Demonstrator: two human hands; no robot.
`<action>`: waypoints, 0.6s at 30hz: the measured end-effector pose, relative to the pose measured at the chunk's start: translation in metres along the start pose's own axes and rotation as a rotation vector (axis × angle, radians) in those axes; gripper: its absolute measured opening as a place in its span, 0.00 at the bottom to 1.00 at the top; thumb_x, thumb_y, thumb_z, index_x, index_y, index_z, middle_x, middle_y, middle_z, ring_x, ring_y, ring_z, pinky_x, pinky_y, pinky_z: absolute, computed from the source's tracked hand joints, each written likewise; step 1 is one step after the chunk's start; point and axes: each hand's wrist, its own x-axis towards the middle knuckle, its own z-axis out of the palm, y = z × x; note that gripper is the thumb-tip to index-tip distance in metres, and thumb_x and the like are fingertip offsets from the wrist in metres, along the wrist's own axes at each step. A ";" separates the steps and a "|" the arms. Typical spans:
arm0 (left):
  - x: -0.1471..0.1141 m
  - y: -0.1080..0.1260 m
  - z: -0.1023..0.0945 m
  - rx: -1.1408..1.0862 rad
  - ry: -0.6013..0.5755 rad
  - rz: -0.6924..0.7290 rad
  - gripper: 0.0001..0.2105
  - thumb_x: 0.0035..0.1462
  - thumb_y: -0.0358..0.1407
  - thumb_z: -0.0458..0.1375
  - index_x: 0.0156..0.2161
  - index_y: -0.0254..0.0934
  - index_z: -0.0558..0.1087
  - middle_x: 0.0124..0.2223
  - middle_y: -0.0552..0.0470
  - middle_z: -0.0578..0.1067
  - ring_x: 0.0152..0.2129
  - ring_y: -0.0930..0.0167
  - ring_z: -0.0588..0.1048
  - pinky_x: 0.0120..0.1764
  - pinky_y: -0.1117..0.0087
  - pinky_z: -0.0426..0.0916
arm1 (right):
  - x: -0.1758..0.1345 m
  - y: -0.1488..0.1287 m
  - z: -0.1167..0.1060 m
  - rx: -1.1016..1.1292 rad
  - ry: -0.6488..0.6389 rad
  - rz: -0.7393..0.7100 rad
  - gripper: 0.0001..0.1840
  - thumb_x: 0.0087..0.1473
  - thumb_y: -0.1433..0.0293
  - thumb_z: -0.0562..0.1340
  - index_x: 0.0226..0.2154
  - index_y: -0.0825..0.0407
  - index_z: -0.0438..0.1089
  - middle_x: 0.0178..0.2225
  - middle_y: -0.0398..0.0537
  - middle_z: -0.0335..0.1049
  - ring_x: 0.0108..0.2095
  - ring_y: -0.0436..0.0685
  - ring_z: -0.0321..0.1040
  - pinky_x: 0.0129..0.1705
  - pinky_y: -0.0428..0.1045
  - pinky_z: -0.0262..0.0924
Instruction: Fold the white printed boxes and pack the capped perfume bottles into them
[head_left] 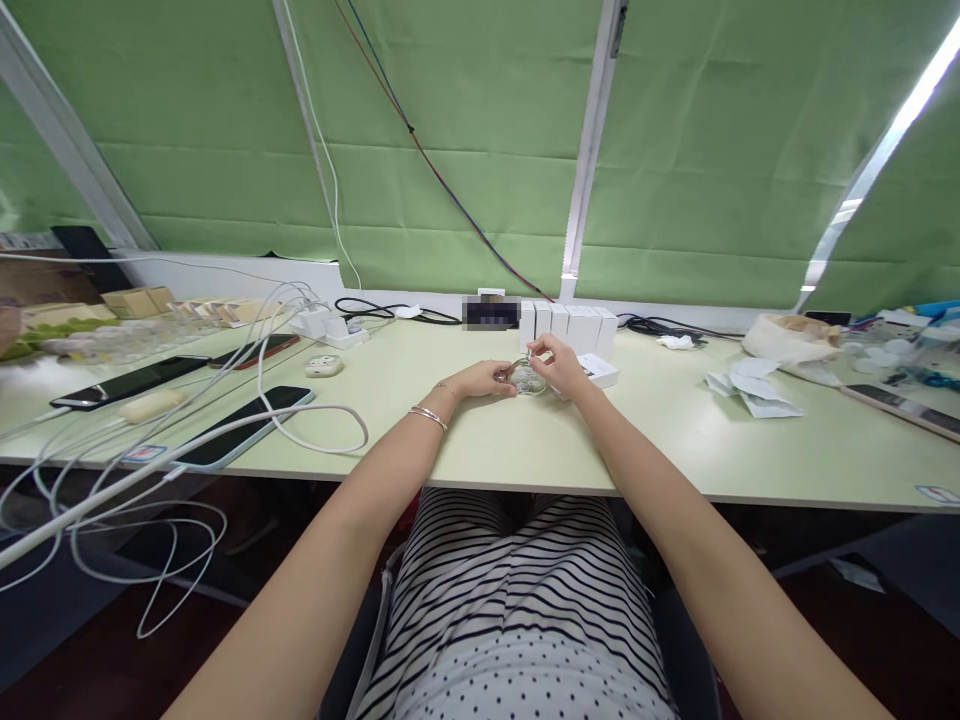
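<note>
Over the middle of the table, my two hands meet at a small, clear, roundish object (529,379) with pale loops around it; its exact kind is too small to tell. My left hand (484,379) grips its left side between thumb and fingers. From the right, my right hand (556,364) pinches at its upper edge with thumb and forefinger. Just beyond my right hand lies a flat white box (600,371), partly covered by the hand. Behind it stands a row of several white boxes (577,325).
Phones (247,428) and tangled white cables (270,390) spread over the left side, some hanging past the edge. A small beige case (324,366) sits nearer the middle. To the right are white packets (754,388), a pale cloth bag (787,345) and another phone (904,408).
</note>
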 end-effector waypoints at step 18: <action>-0.002 0.005 0.000 0.001 0.015 -0.016 0.13 0.46 0.40 0.59 0.26 0.37 0.59 0.26 0.57 0.60 0.23 0.74 0.58 0.29 0.71 0.52 | 0.000 -0.001 0.001 0.040 0.021 0.025 0.06 0.44 0.68 0.56 0.30 0.50 0.63 0.39 0.49 0.72 0.37 0.56 0.67 0.37 0.52 0.63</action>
